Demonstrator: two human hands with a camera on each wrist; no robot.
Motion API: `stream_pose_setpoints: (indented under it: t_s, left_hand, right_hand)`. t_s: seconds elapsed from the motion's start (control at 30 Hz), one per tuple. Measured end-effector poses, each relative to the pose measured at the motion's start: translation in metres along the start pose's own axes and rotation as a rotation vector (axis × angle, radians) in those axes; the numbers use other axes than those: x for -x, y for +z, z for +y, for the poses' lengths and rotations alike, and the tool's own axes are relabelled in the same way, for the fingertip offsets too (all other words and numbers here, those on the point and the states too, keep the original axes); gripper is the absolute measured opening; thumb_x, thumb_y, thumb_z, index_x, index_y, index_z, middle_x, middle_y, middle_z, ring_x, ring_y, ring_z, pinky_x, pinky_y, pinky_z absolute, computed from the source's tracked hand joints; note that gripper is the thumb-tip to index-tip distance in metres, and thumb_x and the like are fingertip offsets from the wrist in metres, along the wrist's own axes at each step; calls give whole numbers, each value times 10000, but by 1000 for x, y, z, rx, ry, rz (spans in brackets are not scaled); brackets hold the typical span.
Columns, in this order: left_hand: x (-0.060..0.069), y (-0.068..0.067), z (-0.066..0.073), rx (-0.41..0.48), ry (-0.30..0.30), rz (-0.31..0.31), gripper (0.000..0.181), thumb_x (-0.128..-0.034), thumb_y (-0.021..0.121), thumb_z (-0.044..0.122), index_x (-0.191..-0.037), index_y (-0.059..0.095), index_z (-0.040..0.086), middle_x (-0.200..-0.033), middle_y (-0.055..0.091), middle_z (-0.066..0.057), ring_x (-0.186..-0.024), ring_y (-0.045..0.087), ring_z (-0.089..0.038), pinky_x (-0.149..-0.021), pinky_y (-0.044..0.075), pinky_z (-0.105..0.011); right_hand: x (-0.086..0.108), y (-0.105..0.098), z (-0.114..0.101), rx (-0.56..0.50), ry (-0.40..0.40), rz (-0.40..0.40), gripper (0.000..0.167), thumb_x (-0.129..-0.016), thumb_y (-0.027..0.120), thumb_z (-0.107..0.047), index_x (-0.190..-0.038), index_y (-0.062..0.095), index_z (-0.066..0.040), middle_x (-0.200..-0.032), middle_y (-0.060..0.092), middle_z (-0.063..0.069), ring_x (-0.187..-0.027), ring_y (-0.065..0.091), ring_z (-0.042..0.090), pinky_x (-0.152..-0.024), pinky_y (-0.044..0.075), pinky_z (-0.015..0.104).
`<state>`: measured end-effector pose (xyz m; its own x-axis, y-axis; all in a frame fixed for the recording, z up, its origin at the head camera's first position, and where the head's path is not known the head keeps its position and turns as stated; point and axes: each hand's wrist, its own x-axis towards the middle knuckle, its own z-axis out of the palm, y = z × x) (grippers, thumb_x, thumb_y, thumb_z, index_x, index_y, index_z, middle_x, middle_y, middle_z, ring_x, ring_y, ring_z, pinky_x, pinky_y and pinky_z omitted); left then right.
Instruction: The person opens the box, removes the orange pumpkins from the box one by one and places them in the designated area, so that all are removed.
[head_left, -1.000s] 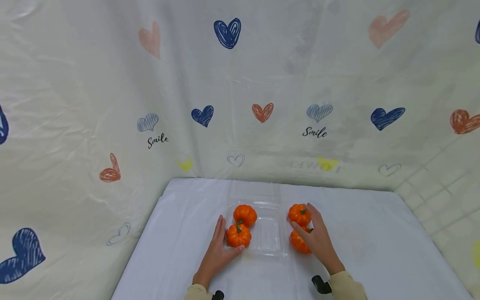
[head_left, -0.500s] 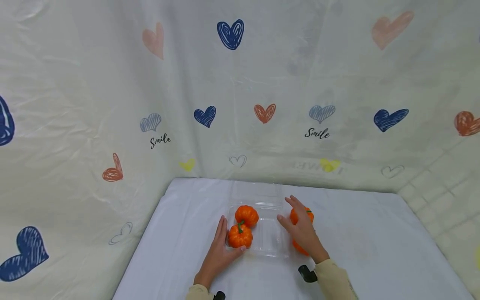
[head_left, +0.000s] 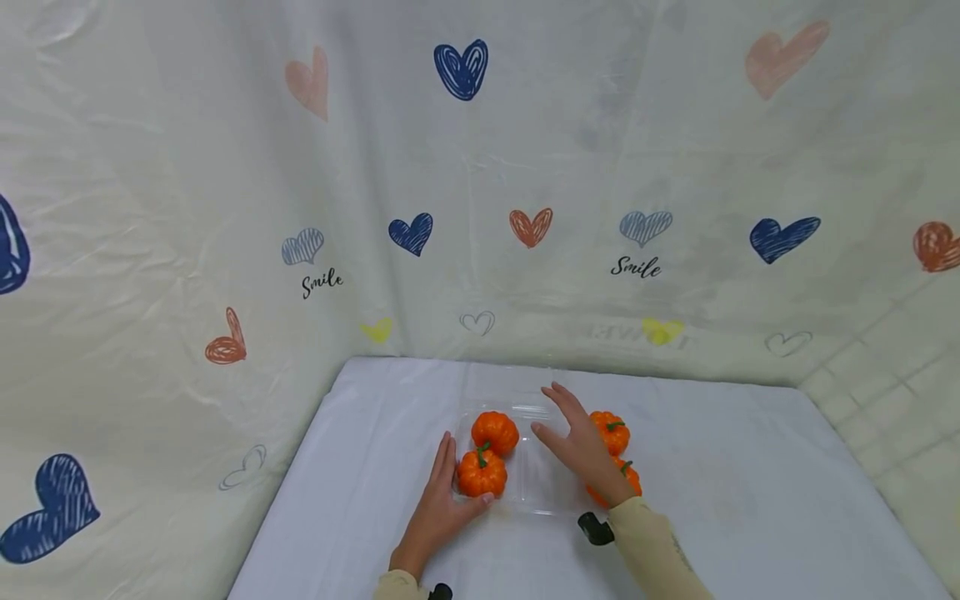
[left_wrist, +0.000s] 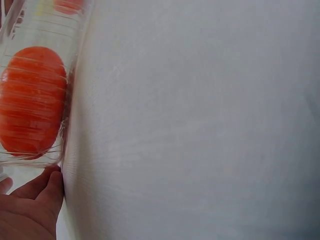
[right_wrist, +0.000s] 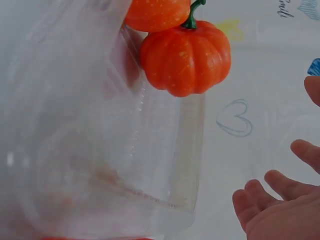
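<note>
A clear plastic container [head_left: 534, 482] lies on the white cloth, its lid folded back at the far side. Two small orange pumpkins, a front one [head_left: 480, 477] and a rear one [head_left: 496, 432], sit in its left half. My left hand [head_left: 438, 510] rests against the near left corner, fingers straight along the side and thumb at the front. My right hand [head_left: 583, 450] hovers over the container's right part with fingers spread, holding nothing. To the right are two more pumpkins, a far one [head_left: 615, 433] and a near one [head_left: 628, 478], partly hidden by my right hand.
A white cloth [head_left: 720, 483] covers the table around the container. Behind the table hangs a pale curtain [head_left: 562, 150] printed with hearts and "Smile" lettering, which also runs down the left side.
My right hand has moved left, from the right-hand pumpkins to over the container, without taking one. My left hand keeps its place at the container's corner.
</note>
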<state>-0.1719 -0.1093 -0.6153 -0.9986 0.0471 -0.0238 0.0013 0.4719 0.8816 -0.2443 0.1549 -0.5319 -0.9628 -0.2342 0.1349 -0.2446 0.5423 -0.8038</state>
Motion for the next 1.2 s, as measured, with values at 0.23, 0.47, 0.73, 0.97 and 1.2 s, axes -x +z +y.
stream_pose_setpoints:
  t_s: [0.23,0.47,0.73,0.97,1.2]
  left_hand:
    - [-1,1,-3,-5,-9,-1,1216,-854,828,630,-1732,159,122,-1801,66,-33,-1597,272,-355,-1188,353,-612]
    - [-2,1,-4,-4,-3,-8,1218,-855,829,630,-1730,160,110,-1801,63,-34,-1601,260,-353,-1191,348,-611]
    - [-2,1,-3,1,6,-8,1212,-854,830,625,-1732,161,123,-1802,62,-17,-1601,261,-348,-1189,351,-611]
    - [-2,1,-2,-4,17,-3,1206,-857,827,626,-1729,171,112,-1801,70,-26,-1600,265,-347,-1194,346,-607]
    - [-2,1,-4,-18,32,4,1202,-860,815,640,-1726,178,103,-1800,75,-27,-1608,241,-342,-1205,322,-624]
  right_hand:
    - [-13,12,-11,-29,-10,-64,675,-1023,731,-368,-1617,490,-153,-1725,328,129,-1574,285,426,-1198,283,726]
    - [-25,22,-22,-26,-42,-150,623,-1042,707,-276,-1608,498,-121,-1709,360,135,-1565,310,416,-1211,289,703]
    - [-39,37,-22,2,-44,-216,623,-1030,739,-235,-1595,510,-106,-1685,407,134,-1548,348,411,-1222,299,670]
    - [-43,48,-18,94,-53,-275,622,-1003,767,-157,-1567,527,-48,-1612,496,170,-1505,403,432,-1213,339,644]
    - [-42,54,-18,199,-58,-279,566,-967,804,-97,-1498,613,-52,-1494,614,156,-1487,390,484,-1154,389,697]
